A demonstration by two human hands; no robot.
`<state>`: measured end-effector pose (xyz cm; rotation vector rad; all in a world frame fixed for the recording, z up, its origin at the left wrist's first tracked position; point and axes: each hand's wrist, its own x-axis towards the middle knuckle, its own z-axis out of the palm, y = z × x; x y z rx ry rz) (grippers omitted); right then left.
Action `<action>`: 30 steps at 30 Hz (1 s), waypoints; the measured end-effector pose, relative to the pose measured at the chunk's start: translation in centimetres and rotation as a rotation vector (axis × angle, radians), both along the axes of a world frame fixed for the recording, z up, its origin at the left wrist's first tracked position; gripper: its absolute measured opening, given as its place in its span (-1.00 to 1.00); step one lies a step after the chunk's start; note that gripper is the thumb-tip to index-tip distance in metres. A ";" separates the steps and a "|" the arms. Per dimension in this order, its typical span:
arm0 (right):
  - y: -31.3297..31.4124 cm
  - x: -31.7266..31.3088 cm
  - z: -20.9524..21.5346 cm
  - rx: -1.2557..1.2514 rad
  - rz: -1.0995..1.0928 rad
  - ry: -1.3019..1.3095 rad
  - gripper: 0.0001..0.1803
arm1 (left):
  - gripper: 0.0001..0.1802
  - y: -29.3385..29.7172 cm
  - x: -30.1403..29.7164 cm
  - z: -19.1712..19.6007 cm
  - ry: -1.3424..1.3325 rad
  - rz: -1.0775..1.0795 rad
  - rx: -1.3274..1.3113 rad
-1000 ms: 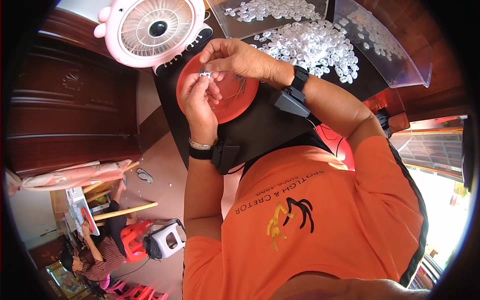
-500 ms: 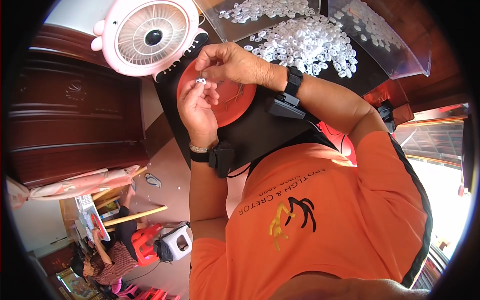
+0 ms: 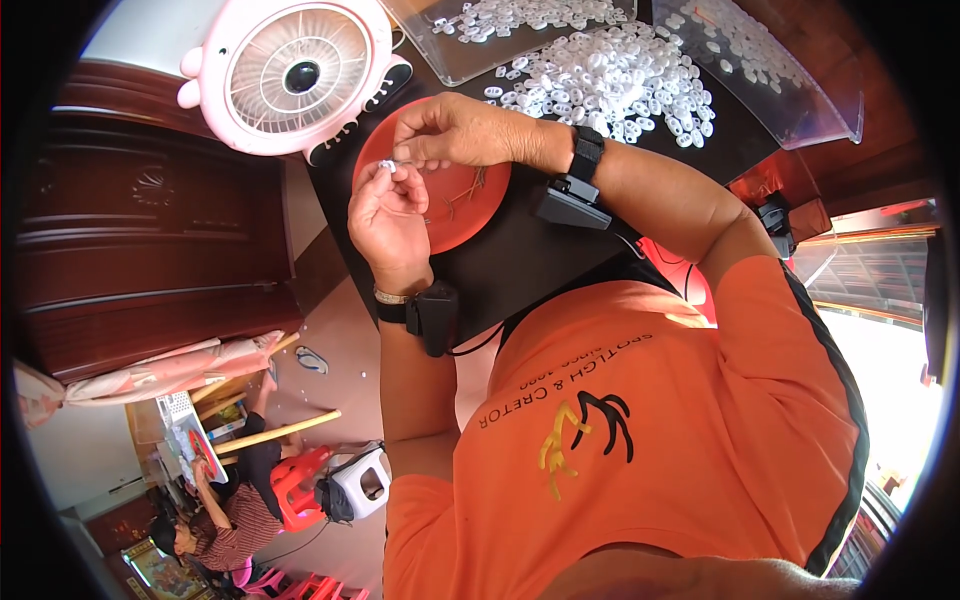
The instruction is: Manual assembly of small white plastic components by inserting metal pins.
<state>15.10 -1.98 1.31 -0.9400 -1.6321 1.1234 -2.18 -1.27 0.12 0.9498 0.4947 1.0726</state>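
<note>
An orange shirt (image 3: 640, 440) with a black and yellow print on its chest filled the near foreground. Black bands with small boxes were worn on both wrists. Above these, the left hand (image 3: 385, 215) was raised with its fingertips (image 3: 392, 176) pinched shut on a small white piece (image 3: 386, 166). The right hand (image 3: 462, 130) was curled just beside it, its fingertips (image 3: 412, 155) closed against the same piece from the other side. A red plate (image 3: 470, 200) lay directly beneath both sets of fingers on a black table (image 3: 520, 270). Beyond the fingers, a heap of white rings (image 3: 610, 80) was spread out, flanked by two clear trays (image 3: 790, 80). Past the left fingertips, a pink round fan (image 3: 290, 75) was stood.
</note>
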 end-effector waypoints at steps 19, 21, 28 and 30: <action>-0.4 0.3 1.0 0.075 -0.071 -0.072 -0.78 | -0.86 -1.1 0.6 0.8 0.219 0.140 0.107; -0.5 0.8 1.4 0.105 -0.082 -0.086 -0.83 | -0.88 -1.0 0.9 0.5 0.420 0.232 0.151; -0.2 1.9 2.0 0.163 -0.013 -0.141 -0.81 | -0.86 -1.7 1.4 0.9 0.452 0.180 0.161; -0.4 1.7 2.0 0.137 -0.002 -0.143 -0.80 | -0.84 -1.7 1.4 0.9 0.445 0.155 0.190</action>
